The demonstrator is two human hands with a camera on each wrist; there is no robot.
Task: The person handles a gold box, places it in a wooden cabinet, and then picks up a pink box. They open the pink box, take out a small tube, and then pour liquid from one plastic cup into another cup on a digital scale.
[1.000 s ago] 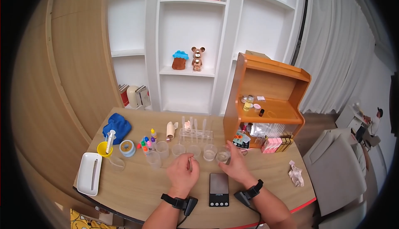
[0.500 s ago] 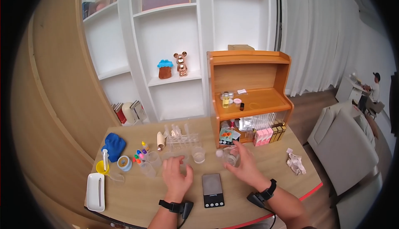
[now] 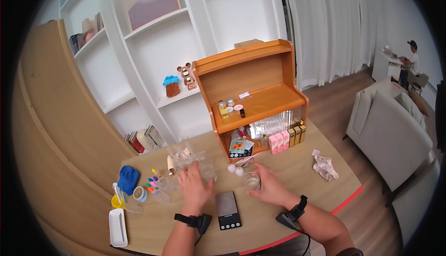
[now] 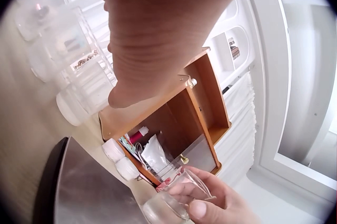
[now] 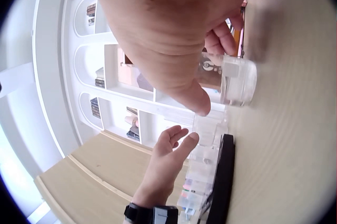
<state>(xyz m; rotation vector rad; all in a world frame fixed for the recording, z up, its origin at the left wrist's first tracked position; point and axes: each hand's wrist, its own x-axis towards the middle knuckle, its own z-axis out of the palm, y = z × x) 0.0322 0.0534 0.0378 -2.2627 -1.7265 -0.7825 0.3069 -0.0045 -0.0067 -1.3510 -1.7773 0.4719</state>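
In the head view my right hand [image 3: 269,187] holds a clear plastic cup [image 3: 251,180] with a little clear liquid in it, thumb and fingers round its sides. In the right wrist view this cup [image 5: 239,81] is upright, low over the table. My left hand [image 3: 194,188] has its fingers stretched out, thumb apart, beside another clear cup [image 3: 208,171]; they look relaxed and hold nothing in the right wrist view. Between the hands lies a black digital scale [image 3: 228,210] with a bare grey plate.
A clear test tube rack [image 3: 197,156] stands behind the left hand. Two small white round things [image 3: 235,169] lie before the wooden shelf unit [image 3: 260,121]. Colored dropper bottles [image 3: 152,181], a blue cloth [image 3: 128,178] and a white tray [image 3: 118,228] are left; crumpled tissue [image 3: 325,167] lies right.
The head view has swung right. My right hand has taken its cup away from the row, to the right. My left hand's fingers have straightened from a loose curl and reached toward the cups.
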